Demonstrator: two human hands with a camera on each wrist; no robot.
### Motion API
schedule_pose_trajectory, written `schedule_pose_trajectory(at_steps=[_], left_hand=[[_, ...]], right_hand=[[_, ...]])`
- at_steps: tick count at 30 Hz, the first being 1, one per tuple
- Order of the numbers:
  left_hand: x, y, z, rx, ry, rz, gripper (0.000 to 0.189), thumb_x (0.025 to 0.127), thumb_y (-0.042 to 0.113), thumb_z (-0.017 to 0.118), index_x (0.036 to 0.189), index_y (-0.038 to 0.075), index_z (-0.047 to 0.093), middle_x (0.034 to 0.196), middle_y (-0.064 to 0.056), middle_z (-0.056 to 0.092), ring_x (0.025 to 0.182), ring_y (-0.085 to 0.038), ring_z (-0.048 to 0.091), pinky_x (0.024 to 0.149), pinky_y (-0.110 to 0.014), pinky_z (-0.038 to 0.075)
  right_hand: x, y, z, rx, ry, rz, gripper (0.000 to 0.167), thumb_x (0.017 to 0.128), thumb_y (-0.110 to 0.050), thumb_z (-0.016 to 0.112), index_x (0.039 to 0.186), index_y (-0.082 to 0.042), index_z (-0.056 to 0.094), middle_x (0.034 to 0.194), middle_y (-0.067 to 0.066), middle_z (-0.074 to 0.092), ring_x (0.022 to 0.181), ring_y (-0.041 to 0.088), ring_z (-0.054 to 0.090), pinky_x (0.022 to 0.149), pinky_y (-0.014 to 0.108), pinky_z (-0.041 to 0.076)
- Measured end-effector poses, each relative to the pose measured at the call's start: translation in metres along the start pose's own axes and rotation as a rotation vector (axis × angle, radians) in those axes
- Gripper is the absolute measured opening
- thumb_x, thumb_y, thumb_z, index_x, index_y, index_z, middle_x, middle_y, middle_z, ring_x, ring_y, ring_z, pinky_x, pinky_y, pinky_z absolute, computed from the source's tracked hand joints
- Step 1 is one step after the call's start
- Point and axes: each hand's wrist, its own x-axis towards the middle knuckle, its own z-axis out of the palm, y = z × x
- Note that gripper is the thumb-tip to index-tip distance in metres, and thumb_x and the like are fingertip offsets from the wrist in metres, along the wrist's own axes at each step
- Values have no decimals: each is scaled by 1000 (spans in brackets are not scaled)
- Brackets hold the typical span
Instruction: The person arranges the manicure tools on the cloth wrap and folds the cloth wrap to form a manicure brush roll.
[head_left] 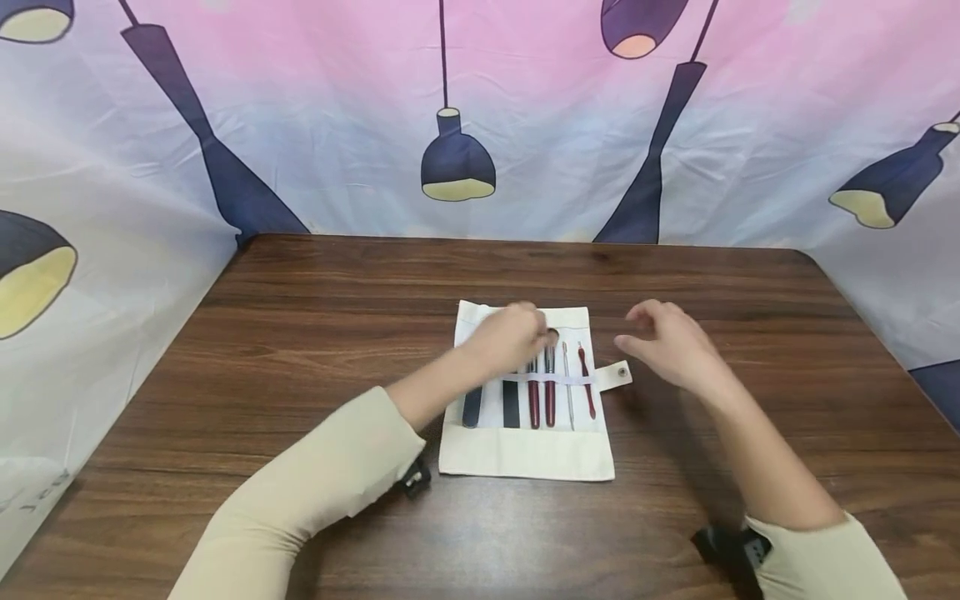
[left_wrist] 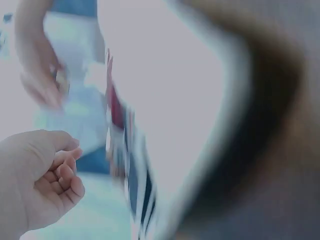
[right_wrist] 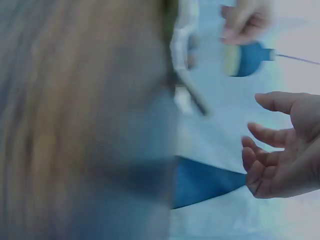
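Cream tool roll (head_left: 525,454) is just lying open, roughly midway between the counter's (head_left: 300,350) left and right edges. Hands are apart: left hand (head_left: 504,340) curled over the brushes (head_left: 534,404), right hand (head_left: 671,348) loose near the snap tab (head_left: 612,377).

The right hand (right_wrist: 292,150) reaches in from the right edge, fingers apart and lightly bent. At the upper right, the left hand (right_wrist: 248,20) curls its fingers just above a blue pendant lamp (right_wrist: 250,59) printed on the pale backdrop (right_wrist: 220,135). A blurred white object (right_wrist: 178,50) sits at top centre; the brown, streaked bench (right_wrist: 65,125) fills the left.
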Motion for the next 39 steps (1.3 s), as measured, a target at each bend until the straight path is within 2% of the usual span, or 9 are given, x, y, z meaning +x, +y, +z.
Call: schedule_pose_trajectory(at_steps=[4, 8, 11, 16, 23, 27, 34, 37, 39], left_hand=[[5, -39, -19, -12, 46, -147, 19, 89, 14, 58, 102, 3, 65, 103, -9, 60, 94, -22, 57, 79, -34, 47], [10, -75, -24, -57, 50, -266, 22, 91, 14, 55, 105, 0, 64, 106, -12, 59, 91, -23, 56, 79, -36, 46], [10, -92, -23, -105, 13, -334, 24, 92, 14, 55, 106, -2, 65, 104, -14, 62, 82, -22, 58, 76, -35, 46], [9, -106, -24, -189, -35, -370, 24, 92, 16, 54, 102, -1, 68, 98, -14, 66, 65, -17, 51, 66, -31, 43], [6, -119, -24, -425, -86, -378, 28, 92, 21, 54, 102, -2, 68, 92, -12, 64, 75, -20, 53, 67, -31, 43], [4, -121, -21, -443, -82, -337, 25, 93, 17, 53, 102, -1, 68, 100, -12, 65, 77, -19, 55, 67, -30, 44], [-7, -119, -21, -344, -90, -285, 22, 92, 10, 53, 83, 0, 69, 103, -12, 66, 47, -10, 32, 54, -26, 34], [-24, -114, -27, -232, -106, -245, 29, 91, 9, 53, 62, 5, 60, 79, -7, 67, 44, -8, 30, 51, -25, 32], [-38, -108, -32, -167, -129, -226, 34, 88, 8, 53, 54, 9, 51, 60, -1, 57, 42, -8, 29, 48, -24, 30]], right_hand=[[-31, -3, -12, 26, -46, -30, 30, 89, -32, 59, 106, -7, 61, 94, 6, 61, 85, 22, 55, 70, 38, 43], [-50, 0, 1, 192, -217, -23, 23, 88, -22, 60, 102, -4, 63, 85, 4, 62, 75, 19, 56, 62, 34, 47], [-58, 3, 18, 337, -328, 54, 21, 85, -14, 58, 100, 1, 62, 81, 7, 63, 69, 20, 58, 57, 35, 49], [-66, 10, 39, 469, -406, 176, 22, 85, -14, 59, 95, 4, 64, 74, 6, 65, 59, 17, 61, 52, 30, 49], [-69, 13, 52, 639, -470, 235, 20, 83, -15, 64, 88, 5, 64, 68, 6, 65, 56, 11, 61, 50, 22, 49], [-69, 13, 55, 621, -450, 232, 16, 82, -11, 64, 86, 4, 63, 67, 6, 63, 55, 11, 60, 50, 22, 49], [-65, 15, 47, 507, -380, 194, 9, 80, -6, 61, 82, 2, 58, 64, 5, 59, 56, 16, 58, 52, 30, 49], [-56, 16, 41, 349, -294, 159, 5, 79, -5, 60, 80, -1, 59, 63, 3, 58, 54, 16, 57, 50, 31, 48], [-48, 18, 35, 186, -220, 122, 3, 78, -6, 58, 78, -4, 59, 61, 1, 57, 52, 14, 55, 47, 30, 46]])
